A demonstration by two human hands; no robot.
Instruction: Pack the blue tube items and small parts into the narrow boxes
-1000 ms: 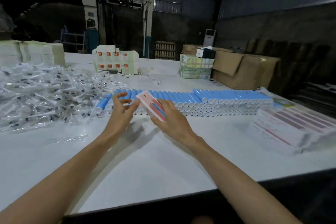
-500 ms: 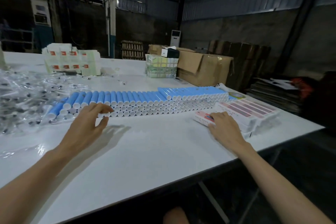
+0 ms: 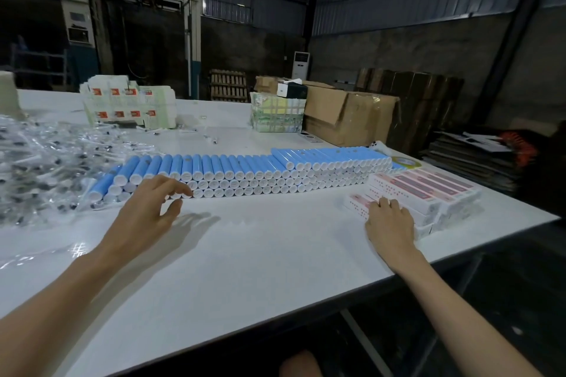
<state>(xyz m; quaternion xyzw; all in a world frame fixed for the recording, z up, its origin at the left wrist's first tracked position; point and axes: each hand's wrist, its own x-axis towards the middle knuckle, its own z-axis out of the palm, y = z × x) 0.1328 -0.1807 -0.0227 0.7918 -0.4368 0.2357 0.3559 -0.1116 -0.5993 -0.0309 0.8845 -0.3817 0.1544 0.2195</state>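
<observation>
From where I stand, the white surface (image 3: 245, 254) carries a long stack of blue tubes (image 3: 245, 171) laid side by side, white caps facing the person, running from the left of centre over to the right. The left hand (image 3: 147, 211) reaches in at the left end of that stack; its fingers (image 3: 180, 190) are spread and loosely curled, the tips touching the caps of the bottom row, with nothing clasped in them. The right hand (image 3: 389, 223) lies palm down on the pile of narrow boxes (image 3: 428, 193), white with red and pink print, stacked flat near the right edge of the surface. Its fingers rest flat on the nearest box; whether they are pinching it I cannot tell.

To the left, a heap of small parts in clear plastic bags (image 3: 46, 168) spreads right up to the tubes. Further back sit a block of white cartons with red labels (image 3: 128, 104), a wrapped bundle (image 3: 275, 115) and an open cardboard box (image 3: 349, 116).
</observation>
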